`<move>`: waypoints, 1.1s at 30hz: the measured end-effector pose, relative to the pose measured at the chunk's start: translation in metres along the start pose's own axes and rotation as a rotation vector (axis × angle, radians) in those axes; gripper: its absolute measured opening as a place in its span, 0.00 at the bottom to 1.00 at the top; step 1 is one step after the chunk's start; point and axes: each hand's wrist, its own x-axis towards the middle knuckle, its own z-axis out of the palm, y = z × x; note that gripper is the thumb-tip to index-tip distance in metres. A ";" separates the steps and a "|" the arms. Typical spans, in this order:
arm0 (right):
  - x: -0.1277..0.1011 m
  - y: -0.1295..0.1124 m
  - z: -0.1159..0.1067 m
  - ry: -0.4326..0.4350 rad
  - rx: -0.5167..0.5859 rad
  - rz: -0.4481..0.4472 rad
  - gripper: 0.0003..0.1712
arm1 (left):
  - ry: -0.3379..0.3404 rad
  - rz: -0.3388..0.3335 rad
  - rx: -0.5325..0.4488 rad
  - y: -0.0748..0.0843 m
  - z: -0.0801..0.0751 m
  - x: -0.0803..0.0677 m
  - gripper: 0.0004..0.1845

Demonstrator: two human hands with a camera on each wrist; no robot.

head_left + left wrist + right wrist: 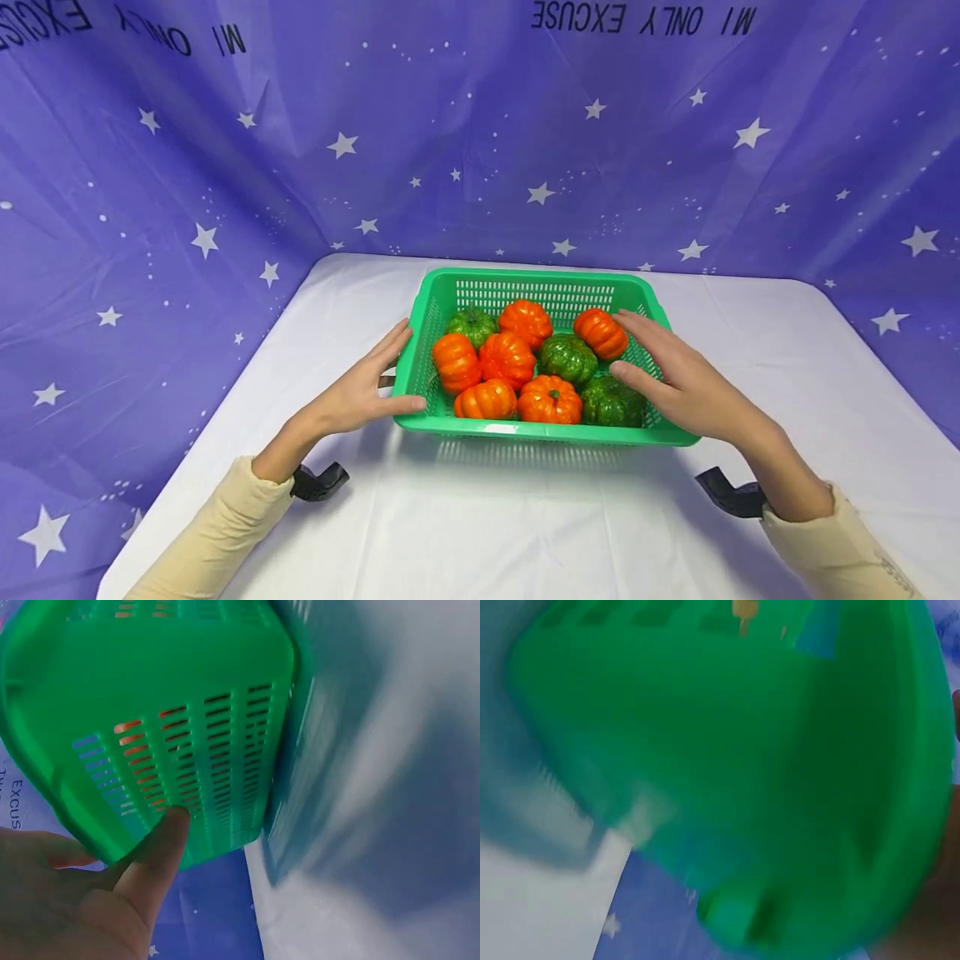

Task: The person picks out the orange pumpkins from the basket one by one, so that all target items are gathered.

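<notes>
A green slotted plastic basket (525, 277) stands on the white table (525, 525), filled with several orange pumpkins (507, 358) and three green pumpkins (567, 357). My left hand (408, 368) lies flat against the basket's left wall, fingers straight and thumb on the front left corner. In the left wrist view the thumb (154, 851) presses the basket's slotted wall (187, 682). My right hand (637, 350) rests over the right rim with fingers stretched out and the thumb inside, beside a green pumpkin (611, 402). The right wrist view is a blur filled by the basket (742, 750).
A purple cloth with white stars (225, 167) hangs close behind and around the table. Black wrist mounts (318, 482) (731, 493) sit at both cuffs. White tabletop shows in front of the basket and on both sides.
</notes>
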 end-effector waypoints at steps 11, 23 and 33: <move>0.026 -0.046 0.040 -0.117 0.096 -0.109 0.37 | 0.021 0.003 -0.011 -0.010 0.001 -0.005 0.50; 0.051 -0.064 0.077 -0.185 0.135 -0.149 0.39 | 0.035 0.012 -0.077 -0.017 0.006 -0.007 0.42; 0.057 -0.061 0.090 -0.207 0.140 -0.144 0.38 | 0.028 0.002 -0.127 0.013 0.006 -0.008 0.42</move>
